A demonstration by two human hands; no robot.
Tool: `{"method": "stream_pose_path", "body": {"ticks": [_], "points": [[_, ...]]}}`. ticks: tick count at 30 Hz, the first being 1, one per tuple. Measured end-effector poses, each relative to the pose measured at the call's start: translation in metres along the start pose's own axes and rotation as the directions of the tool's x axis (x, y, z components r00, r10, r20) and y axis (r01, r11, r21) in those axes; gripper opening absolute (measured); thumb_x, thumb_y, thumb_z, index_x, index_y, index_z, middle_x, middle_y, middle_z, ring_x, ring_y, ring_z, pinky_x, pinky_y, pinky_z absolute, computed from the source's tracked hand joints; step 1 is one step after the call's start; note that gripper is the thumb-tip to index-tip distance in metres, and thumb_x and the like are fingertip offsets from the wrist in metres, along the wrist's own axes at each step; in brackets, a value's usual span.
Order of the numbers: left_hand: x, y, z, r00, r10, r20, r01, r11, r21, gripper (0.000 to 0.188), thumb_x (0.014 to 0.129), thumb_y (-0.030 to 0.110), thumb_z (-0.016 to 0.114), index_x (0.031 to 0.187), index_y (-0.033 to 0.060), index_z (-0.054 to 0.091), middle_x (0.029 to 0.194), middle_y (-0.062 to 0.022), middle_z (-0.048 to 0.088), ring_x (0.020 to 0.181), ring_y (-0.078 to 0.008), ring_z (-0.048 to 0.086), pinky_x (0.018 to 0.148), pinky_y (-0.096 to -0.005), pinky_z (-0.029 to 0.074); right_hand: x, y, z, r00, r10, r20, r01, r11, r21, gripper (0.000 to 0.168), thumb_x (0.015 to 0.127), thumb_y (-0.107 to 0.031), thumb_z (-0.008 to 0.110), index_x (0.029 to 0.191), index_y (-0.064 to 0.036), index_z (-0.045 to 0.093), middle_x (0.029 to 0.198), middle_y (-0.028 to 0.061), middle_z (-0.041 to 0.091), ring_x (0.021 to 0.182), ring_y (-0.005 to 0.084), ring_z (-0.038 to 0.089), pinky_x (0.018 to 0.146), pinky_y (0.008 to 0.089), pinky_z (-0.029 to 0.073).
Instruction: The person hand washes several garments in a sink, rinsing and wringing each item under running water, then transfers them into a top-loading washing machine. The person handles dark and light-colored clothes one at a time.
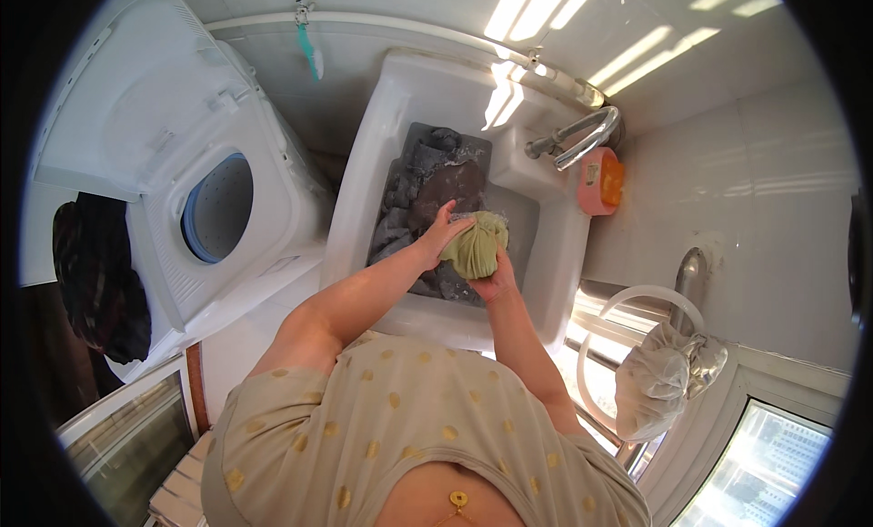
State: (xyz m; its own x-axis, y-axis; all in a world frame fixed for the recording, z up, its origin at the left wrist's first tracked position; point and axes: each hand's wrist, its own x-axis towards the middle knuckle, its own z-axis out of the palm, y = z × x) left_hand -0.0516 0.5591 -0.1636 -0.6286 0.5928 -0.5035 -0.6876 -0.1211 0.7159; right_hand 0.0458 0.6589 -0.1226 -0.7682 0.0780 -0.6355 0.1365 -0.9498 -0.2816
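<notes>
A bunched green cloth (475, 247) is held between both hands over a white laundry sink (436, 80). My left hand (443, 237) lies against its left side, thumb and fingers partly spread. From below and to the right, my right hand (496, 279) grips the cloth, with some fingers hidden by it. Under and behind them, dark grey wet clothes (402, 186) and a brownish cloth (450, 189) lie in the sink's water, with some suds on top.
A chrome faucet (586, 138) and a pink soap dish (592, 189) with an orange bar are at the sink's right. Leftwards, a washing machine (273, 206) stands with its lid up, dark clothing (102, 274) beside its opening. A pale hose (655, 294) and a wrapped bundle (658, 384) are at lower right.
</notes>
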Motion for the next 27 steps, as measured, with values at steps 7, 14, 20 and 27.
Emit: {"method": "stream_pose_path", "body": {"ticks": [7,14,20,27], "points": [[-0.019,0.012,0.030,0.995,-0.061,-0.079,0.015,0.874,-0.485,0.024,0.091,0.032,0.055,0.098,0.0092,0.056,0.098,-0.0086,0.059,0.085,-0.0210,0.061,0.073,-0.0362,0.051,0.006,0.005,0.020,0.982,-0.095,-0.162,0.069,0.985,-0.155,0.056,0.093,-0.056,0.038,0.126,-0.012,0.047,0.123,0.0059,0.053,0.112,0.0231,0.054,0.092,0.0407,0.046],[0.009,0.009,0.002,0.855,0.506,-0.112,-0.365,0.742,0.562,0.026,0.089,0.027,0.057,0.102,0.0049,0.058,0.098,-0.0094,0.060,0.084,-0.0213,0.060,0.074,-0.0320,0.048,-0.014,0.029,0.040,0.995,0.081,0.056,-0.068,0.977,-0.200,0.052,0.089,-0.048,0.053,0.124,-0.011,0.047,0.121,0.0047,0.053,0.112,0.0204,0.051,0.094,0.0409,0.043],[0.002,0.054,-0.015,0.945,-0.239,0.222,0.107,0.869,0.482,0.049,0.090,0.050,0.051,0.104,0.0050,0.062,0.102,-0.0057,0.059,0.099,-0.0181,0.056,0.084,-0.0300,0.044,-0.015,0.039,0.042,0.990,0.141,-0.009,-0.134,0.923,-0.361,0.043,0.081,-0.020,0.069,0.118,-0.010,0.050,0.107,0.0046,0.057,0.100,0.0180,0.055,0.088,0.0388,0.046],[-0.037,0.091,-0.012,0.650,0.010,0.760,0.245,0.944,-0.222,0.046,0.087,0.031,0.061,0.125,0.0073,0.052,0.133,-0.0174,0.046,0.120,-0.0310,0.048,0.093,-0.0434,0.046,-0.037,0.040,0.077,0.958,0.201,0.204,-0.186,0.978,-0.090,0.025,0.082,-0.014,0.065,0.104,-0.011,0.055,0.087,0.0014,0.059,0.077,0.0140,0.059,0.063,0.0272,0.051]]}}
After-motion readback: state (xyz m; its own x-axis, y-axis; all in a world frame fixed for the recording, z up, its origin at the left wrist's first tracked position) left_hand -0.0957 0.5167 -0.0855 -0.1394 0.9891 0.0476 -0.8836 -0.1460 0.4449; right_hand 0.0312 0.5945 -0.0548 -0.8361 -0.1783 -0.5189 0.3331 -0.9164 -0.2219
